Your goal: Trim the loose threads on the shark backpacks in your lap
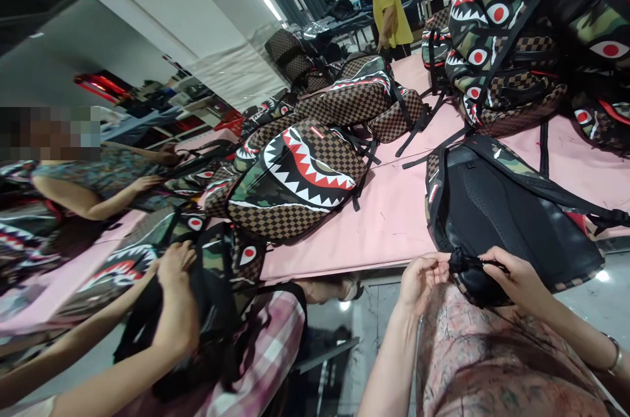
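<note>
A checkered and camouflage backpack [492, 207] lies on the table in front of me, its black padded back facing up. At its near edge, a bunched black strap [460, 261] is stretched between my hands. My left hand [424, 280] is closed, pinching the strap's bunched end with thumb and fingers. My right hand [516, 282] is also closed, with a thin dark length of the strap between thumb and fingers. The fine detail of what the right fingers hold is hard to make out. One shoulder strap [546, 184] of the backpack trails off to the right.
Shark-mouth backpacks [300, 184] lie along the pink table [388, 207], with a tall stack [506, 69] at the back right. To my left, a co-worker's hands [177, 266] handle another backpack. Another person [63, 161] sits across, and someone in a yellow shirt [391, 6] stands behind.
</note>
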A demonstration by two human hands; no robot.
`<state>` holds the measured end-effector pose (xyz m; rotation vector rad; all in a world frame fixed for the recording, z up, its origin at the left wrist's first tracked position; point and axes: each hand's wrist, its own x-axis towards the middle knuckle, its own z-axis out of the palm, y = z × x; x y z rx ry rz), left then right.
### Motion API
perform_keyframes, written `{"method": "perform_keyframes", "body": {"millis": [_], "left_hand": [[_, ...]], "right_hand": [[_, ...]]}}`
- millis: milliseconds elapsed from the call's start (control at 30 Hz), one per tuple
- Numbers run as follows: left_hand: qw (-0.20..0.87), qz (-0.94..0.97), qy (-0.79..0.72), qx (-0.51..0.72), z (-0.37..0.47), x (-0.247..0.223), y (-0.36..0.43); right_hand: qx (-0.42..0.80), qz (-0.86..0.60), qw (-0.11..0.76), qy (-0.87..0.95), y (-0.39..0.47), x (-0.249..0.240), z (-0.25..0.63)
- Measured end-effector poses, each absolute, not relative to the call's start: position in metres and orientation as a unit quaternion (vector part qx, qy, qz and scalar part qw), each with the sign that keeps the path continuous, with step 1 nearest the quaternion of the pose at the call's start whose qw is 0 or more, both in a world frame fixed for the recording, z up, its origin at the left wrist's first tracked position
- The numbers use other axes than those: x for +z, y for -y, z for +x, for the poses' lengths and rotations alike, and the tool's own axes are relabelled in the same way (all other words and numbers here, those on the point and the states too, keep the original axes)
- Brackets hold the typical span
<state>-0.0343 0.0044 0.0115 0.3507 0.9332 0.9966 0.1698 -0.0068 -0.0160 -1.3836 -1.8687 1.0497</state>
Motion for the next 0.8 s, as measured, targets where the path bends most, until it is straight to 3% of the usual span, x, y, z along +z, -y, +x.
{"method": "perform_keyframes", "body": {"millis": [800], "left_hand": [[0.755,0.227,-0.459,0.41,-0.03,0.016,-0.003]], "right_hand": [[0.173,-0.45,0.261,0.836,-0.001,-0.003,0.169]]}}
